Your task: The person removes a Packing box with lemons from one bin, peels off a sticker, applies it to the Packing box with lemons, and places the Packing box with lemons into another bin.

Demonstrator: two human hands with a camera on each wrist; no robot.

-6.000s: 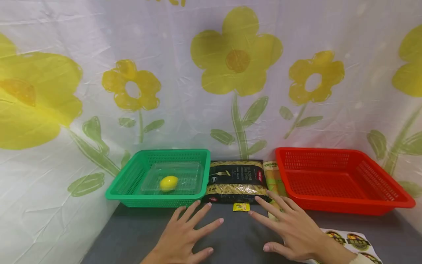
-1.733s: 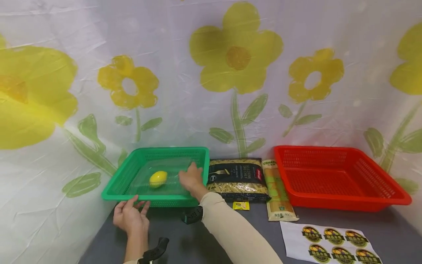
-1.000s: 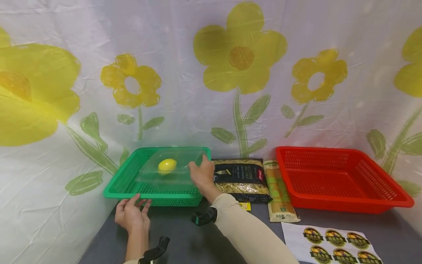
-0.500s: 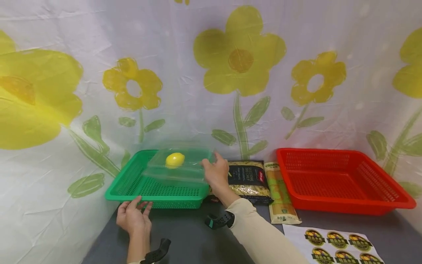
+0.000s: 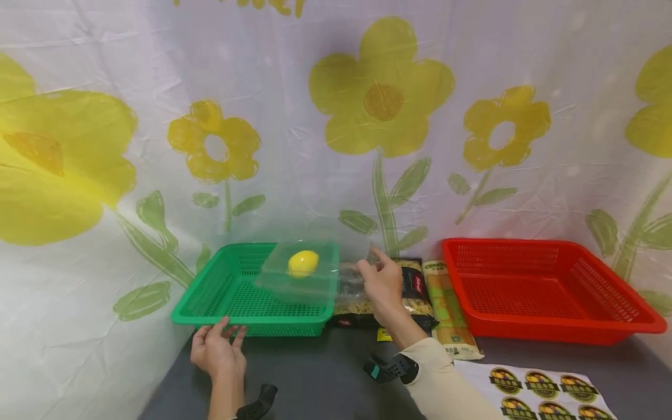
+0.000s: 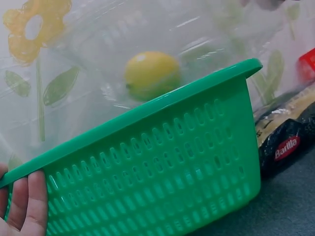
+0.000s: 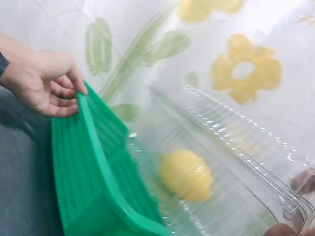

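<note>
A clear plastic clamshell container (image 5: 280, 284) hangs above the green basket (image 5: 257, 320), its right part over the pasta bag (image 5: 415, 291). Inside it lies a yellow lemon (image 5: 303, 263). My right hand (image 5: 384, 287) grips the container by its right end; in the right wrist view only bits of its fingers (image 7: 304, 181) show at the right edge. My left hand (image 5: 219, 352) pinches the basket's front rim near the left corner, thumb above and fingers below, clearly seen in the right wrist view. Basket and container are apart in the head view.
A red basket (image 5: 556, 325) stands at the right. Between the baskets lie the pasta bag, a long green-and-tan packet (image 5: 450, 315) and a small yellow sachet (image 5: 385, 335). A sticker sheet (image 5: 472, 373) lies front right. A flowered curtain (image 5: 294, 146) hangs close behind.
Both hands were spread over the table at first. The right hand then took hold of the container in the green basket, lifted it and moved it right. The left hand stays at the rim.
</note>
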